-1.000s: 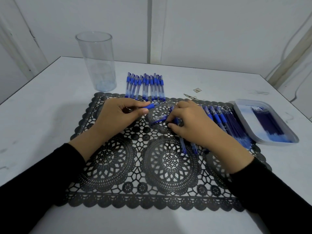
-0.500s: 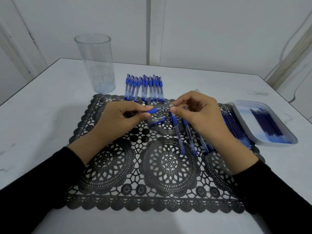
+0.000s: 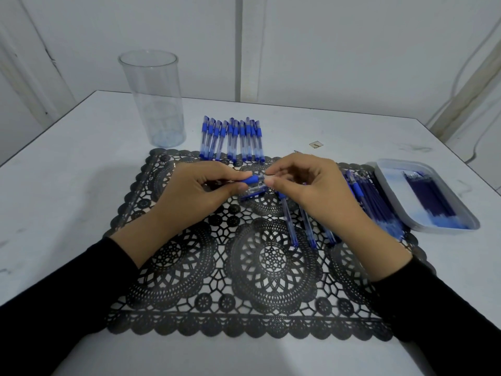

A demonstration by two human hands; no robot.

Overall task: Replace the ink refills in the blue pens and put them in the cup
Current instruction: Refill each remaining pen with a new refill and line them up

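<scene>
Centrally, above a black lace mat (image 3: 244,280), a person's left hand (image 3: 189,191) is holding a blue pen (image 3: 253,180) level, its fingers (image 3: 233,173) curling round the barrel behind the rubbery grip. The right hand (image 3: 306,185) is pinching the pen's front end between thumb and fingertip; whether it is gripping the nib piece or the refill is too small to tell. The pen is probably light, stiff plastic, its clear barrel likely slippery, so the rubber grip is the surest hold, and a thin refill should be drawn out straight. More pens (image 3: 231,139) are lying in a row behind the mat, near the upright clear cup (image 3: 153,99), which is holding no pens. Refills (image 3: 431,196) are lying in a tray (image 3: 444,229) on the right of the counter (image 3: 67,185).
</scene>
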